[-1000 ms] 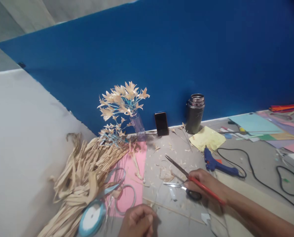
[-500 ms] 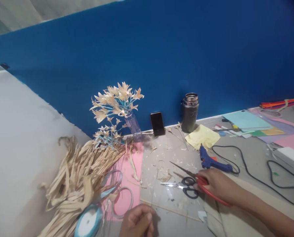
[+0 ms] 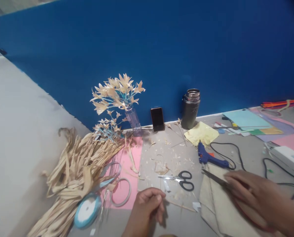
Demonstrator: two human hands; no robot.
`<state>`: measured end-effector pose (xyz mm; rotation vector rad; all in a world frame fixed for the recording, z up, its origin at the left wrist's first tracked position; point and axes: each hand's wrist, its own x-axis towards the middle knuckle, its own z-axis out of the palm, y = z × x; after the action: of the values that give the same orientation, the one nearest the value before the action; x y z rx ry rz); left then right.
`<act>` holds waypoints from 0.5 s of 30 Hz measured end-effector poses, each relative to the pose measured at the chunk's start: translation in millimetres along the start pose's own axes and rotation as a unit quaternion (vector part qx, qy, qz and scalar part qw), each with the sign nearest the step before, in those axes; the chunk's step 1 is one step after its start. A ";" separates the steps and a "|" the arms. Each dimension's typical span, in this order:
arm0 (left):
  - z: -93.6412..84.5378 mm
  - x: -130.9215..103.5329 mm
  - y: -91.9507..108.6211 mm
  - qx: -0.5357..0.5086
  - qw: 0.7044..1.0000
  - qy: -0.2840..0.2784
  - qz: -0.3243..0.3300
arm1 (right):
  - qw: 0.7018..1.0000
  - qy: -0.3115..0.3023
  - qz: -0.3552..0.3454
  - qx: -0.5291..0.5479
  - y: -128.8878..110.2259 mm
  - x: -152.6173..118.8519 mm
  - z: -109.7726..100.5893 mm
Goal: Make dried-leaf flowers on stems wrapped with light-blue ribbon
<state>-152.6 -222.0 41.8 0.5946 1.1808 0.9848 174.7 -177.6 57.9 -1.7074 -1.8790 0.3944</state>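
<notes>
My right hand [image 3: 257,194] is closed on the red-handled scissors [image 3: 217,178], over the beige cloth [image 3: 218,204] at the lower right. At the bottom centre my left hand [image 3: 149,207] has its fingers curled, thumb near the index finger, by one end of a thin stick [image 3: 180,205]; whether it grips the stick is unclear. Black-handled scissors [image 3: 181,179] lie between the hands. The blue glue gun [image 3: 211,159] rests beyond the cloth. Left of my left hand are pink paper [image 3: 133,191], a roll of tape [image 3: 87,210] and dried husks [image 3: 87,164].
Pale flowers [image 3: 119,92] stand in a clear vase [image 3: 133,121] by the blue wall. A phone [image 3: 157,119] and an open flask [image 3: 190,108] are to its right. Yellow paper [image 3: 201,133], a black cable [image 3: 239,153], coloured sheets [image 3: 248,120] and a white power strip [image 3: 288,158] lie at right.
My right hand has moved right and nearer with the red-handled scissors, away from the black-handled pair. My left hand has shifted slightly right and up.
</notes>
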 end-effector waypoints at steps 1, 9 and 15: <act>5.4 1.1 -1.7 0.016 1.000 -0.005 0.003 | 0.999 -0.040 -0.008 0.035 -18.8 6.1 5.8; 19.3 -0.8 -13.5 0.194 0.977 0.037 0.077 | 0.866 -0.279 0.099 0.403 -106.3 31.1 70.4; 17.2 -0.3 -10.3 0.250 0.960 0.029 0.120 | 0.877 -0.280 0.103 0.377 -107.3 27.4 69.1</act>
<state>-133.1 -225.4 38.7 1.1387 1.4456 0.9078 46.6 -155.7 69.2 -1.2987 -1.5399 1.6137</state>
